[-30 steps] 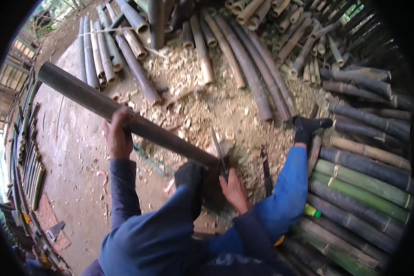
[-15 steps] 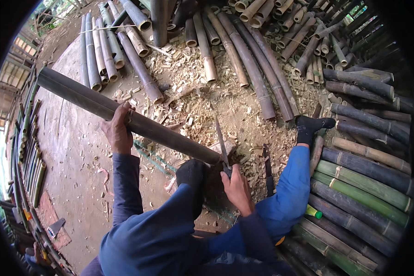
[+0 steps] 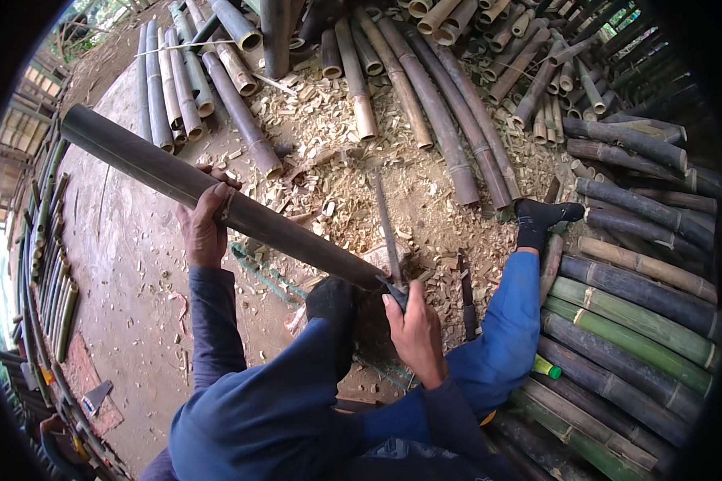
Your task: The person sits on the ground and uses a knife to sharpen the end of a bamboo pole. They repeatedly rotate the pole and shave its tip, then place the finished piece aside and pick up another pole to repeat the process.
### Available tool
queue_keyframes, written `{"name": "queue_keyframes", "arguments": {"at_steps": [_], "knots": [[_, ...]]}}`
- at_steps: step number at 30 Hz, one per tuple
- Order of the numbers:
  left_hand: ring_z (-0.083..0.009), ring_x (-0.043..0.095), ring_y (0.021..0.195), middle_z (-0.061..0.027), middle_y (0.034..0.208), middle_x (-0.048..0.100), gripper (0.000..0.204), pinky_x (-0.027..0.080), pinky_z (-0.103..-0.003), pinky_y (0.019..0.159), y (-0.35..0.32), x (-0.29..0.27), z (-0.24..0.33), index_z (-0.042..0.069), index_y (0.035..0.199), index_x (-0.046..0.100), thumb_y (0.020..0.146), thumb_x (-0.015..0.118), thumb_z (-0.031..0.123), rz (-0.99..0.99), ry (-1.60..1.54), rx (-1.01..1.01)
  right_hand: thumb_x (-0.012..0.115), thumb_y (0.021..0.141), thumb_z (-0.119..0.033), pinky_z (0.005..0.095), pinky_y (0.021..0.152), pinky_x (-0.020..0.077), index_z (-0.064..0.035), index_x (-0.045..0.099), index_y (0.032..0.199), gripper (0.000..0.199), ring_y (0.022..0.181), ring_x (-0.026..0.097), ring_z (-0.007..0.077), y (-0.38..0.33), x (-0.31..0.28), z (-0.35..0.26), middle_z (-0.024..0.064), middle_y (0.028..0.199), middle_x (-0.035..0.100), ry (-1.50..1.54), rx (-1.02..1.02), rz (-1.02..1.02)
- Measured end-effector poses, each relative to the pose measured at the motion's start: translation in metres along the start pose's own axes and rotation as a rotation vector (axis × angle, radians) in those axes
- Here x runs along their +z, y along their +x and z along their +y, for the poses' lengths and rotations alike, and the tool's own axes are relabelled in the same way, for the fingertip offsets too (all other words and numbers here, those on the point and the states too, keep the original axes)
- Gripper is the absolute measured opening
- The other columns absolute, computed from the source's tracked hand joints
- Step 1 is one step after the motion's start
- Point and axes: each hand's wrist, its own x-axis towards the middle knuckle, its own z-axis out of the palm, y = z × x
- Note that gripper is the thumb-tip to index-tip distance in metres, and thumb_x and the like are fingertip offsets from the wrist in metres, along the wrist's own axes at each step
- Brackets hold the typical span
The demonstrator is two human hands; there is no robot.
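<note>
A thick dark bamboo pole (image 3: 148, 164) slants from the upper left down to my lap. My left hand (image 3: 206, 220) is closed round its middle, thumb on top and fingertips showing past the far side. The pole's near end lies beside my dark-socked left foot (image 3: 331, 309). My right hand (image 3: 419, 333) is closed on the dark handle of a long, narrow-bladed knife (image 3: 387, 228). Its blade points away from me, close to the pole's end; whether they touch I cannot tell. Beneath the blade lies a pale block (image 3: 383, 256).
Wood chips (image 3: 321, 172) cover the ground ahead. Cut bamboo poles (image 3: 445, 152) lie beyond them, with a green and dark bamboo stack (image 3: 634, 337) at right. A dark long tool (image 3: 467, 297) rests by my right leg. A handsaw (image 3: 98, 397) lies at lower left.
My left hand has turned on the pole, bringing its thumb over the top. The pole appears rolled slightly, with a pale streak now showing. My right hand has tilted and shifted slightly right.
</note>
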Motion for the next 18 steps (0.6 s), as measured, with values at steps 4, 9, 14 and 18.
{"name": "queue_keyframes", "arguments": {"at_steps": [4,9,14,18], "knots": [[-0.0244,0.071,0.097,-0.0108,0.107,0.068,0.051,0.06,-0.041,0.092,-0.004,-0.006,0.005,-0.001,0.13,0.052,0.086,0.077,0.004,-0.049,0.01,-0.03,0.065,0.101,-0.03,0.0559,0.063,0.0527,0.0002,0.048,0.118,0.038,0.078,0.069,0.0503,-0.005,0.009,0.001,0.0272,0.087,0.07,0.009,-0.014,0.082],[-0.021,0.069,0.098,-0.0119,0.109,0.068,0.047,0.06,-0.041,0.091,-0.009,-0.006,0.004,0.0,0.128,0.054,0.088,0.078,0.006,0.177,-0.095,-0.129,0.062,0.102,-0.032,0.0616,0.069,0.0505,0.0002,0.046,0.112,0.037,0.084,0.067,0.0527,0.009,0.01,0.0,0.0323,0.087,0.068,-0.224,0.203,-0.156],[-0.0219,0.073,0.08,-0.0118,0.093,0.072,0.037,0.06,-0.036,0.079,-0.012,-0.004,-0.001,-0.003,0.115,0.063,0.087,0.084,0.009,0.37,0.182,0.062,0.066,0.101,-0.026,0.0534,0.063,0.0513,0.0006,0.051,0.113,0.033,0.078,0.069,0.0487,-0.006,-0.009,-0.012,0.0282,0.086,0.068,-0.01,-0.012,0.047],[-0.0231,0.074,0.085,-0.0135,0.094,0.073,0.033,0.06,-0.035,0.08,-0.011,0.001,0.001,-0.004,0.111,0.064,0.087,0.082,0.007,0.284,0.148,0.059,0.066,0.101,-0.021,0.0497,0.062,0.0541,-0.0003,0.052,0.112,0.027,0.08,0.07,0.0474,0.007,0.004,-0.022,0.0255,0.086,0.07,0.104,-0.09,0.155]]}}
